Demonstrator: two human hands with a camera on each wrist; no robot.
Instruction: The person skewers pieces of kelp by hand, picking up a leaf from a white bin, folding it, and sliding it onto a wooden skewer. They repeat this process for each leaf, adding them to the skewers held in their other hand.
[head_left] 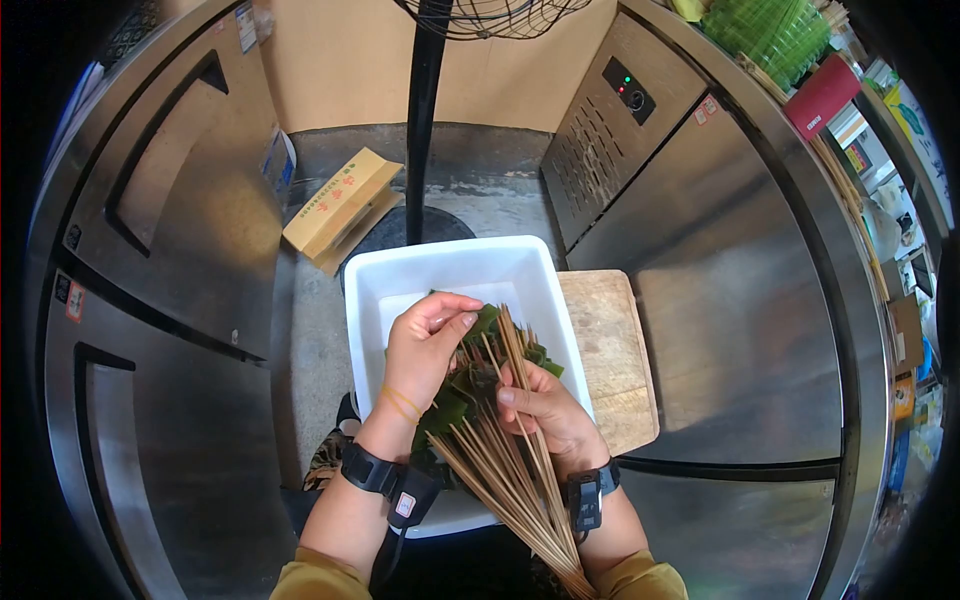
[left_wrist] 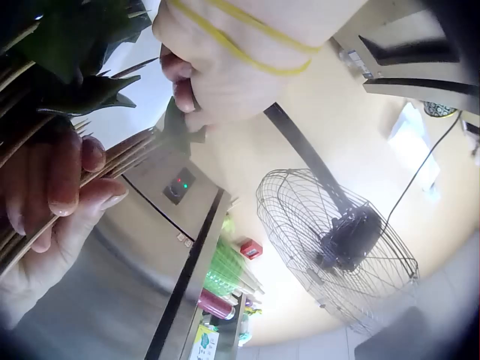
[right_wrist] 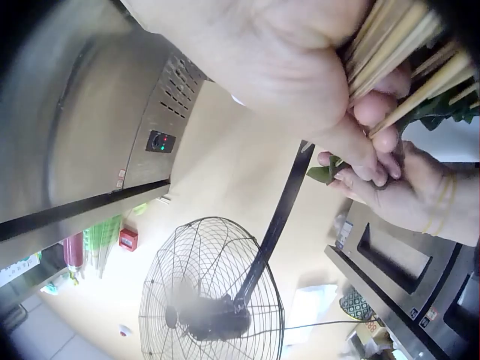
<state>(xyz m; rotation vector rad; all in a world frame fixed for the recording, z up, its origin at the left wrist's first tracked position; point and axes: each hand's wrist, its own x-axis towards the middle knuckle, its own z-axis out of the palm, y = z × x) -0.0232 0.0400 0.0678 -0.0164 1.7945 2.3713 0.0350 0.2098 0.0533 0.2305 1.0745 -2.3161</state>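
My left hand, a yellow rubber band round its wrist, pinches a green leaf between thumb and fingers. In the right wrist view, that leaf pokes out past the fingertips. My right hand grips several thin bamboo skewers, their upper ends rising beside the leaf. More skewers fan out below the hand toward my body. Dark green leaves threaded on skewers lie beneath both hands, in a white plastic tub; the hands hide part of them.
A wooden board lies right of the tub. Behind it stand a black fan pole and a folded cardboard box. Steel cabinets flank both sides, the left and the right. Packed skewers sit on the right counter.
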